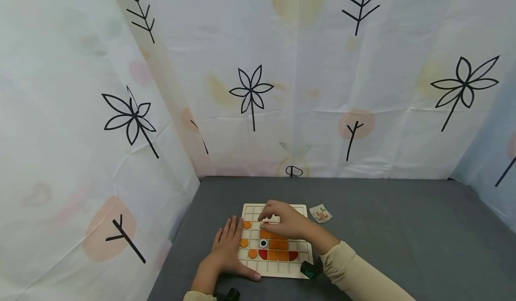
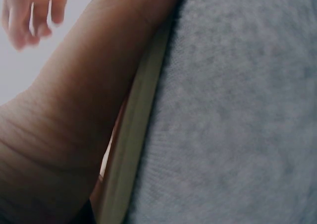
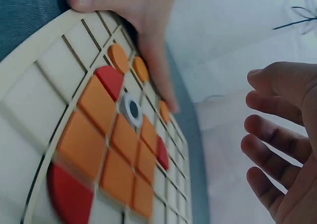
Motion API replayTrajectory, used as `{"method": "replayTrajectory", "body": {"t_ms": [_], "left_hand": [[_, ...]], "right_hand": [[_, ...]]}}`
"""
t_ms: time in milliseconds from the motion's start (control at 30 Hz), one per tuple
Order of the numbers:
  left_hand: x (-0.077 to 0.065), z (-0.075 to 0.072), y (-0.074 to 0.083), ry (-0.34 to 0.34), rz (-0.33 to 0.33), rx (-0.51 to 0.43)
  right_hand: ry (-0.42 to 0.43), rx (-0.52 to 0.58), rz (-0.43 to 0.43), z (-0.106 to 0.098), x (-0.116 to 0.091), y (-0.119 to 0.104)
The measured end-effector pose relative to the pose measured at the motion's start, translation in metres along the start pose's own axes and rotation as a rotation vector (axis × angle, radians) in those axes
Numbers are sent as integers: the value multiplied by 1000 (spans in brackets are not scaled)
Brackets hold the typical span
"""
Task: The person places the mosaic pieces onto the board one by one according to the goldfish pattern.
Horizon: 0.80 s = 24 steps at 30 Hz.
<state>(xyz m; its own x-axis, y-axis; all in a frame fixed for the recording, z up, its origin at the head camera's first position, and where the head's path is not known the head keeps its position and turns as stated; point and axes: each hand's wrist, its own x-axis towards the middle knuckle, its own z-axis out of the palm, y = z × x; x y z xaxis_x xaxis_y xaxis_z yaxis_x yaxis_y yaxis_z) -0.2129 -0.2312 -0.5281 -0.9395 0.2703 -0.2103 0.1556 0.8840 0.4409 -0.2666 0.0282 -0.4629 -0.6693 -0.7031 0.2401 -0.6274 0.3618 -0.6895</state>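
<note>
A pale wooden grid board (image 1: 278,269) lies on the grey table. My left hand (image 1: 227,247) rests along its left side with straight fingers, thumb at the near edge. Above the far part of the board hovers my right hand (image 1: 284,220). Its fingers bend loosely, and the right wrist view shows nothing between them. Orange square tiles (image 3: 116,169) form a block on the grid, flanked by red rounded tiles (image 3: 109,80). A white eye tile with a black centre (image 3: 131,109) sits beside the squares. Small orange discs (image 1: 252,253) lie near the left fingers.
A small card with a coloured grid pattern (image 1: 320,213) lies just beyond the board's right side. Dark wrist devices (image 1: 310,269) sit by both sleeves. Patterned white cloth (image 1: 298,135) hangs behind and beside the grey table (image 1: 383,229).
</note>
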Motion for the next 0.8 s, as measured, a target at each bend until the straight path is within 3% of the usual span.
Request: {"method": "replayTrajectory", "body": {"t_ms": [300,567,800], "left_hand": [[3,1,-2,-5,-2,15],[0,-7,-10,-1,-34,36],[-2,-9,-16,-7,-65,17]], "right_hand": [[151,-344,71,-40,-76,0],[295,-459,154,-70,-122,18],[313,-574,251,-90,-148,26]]}}
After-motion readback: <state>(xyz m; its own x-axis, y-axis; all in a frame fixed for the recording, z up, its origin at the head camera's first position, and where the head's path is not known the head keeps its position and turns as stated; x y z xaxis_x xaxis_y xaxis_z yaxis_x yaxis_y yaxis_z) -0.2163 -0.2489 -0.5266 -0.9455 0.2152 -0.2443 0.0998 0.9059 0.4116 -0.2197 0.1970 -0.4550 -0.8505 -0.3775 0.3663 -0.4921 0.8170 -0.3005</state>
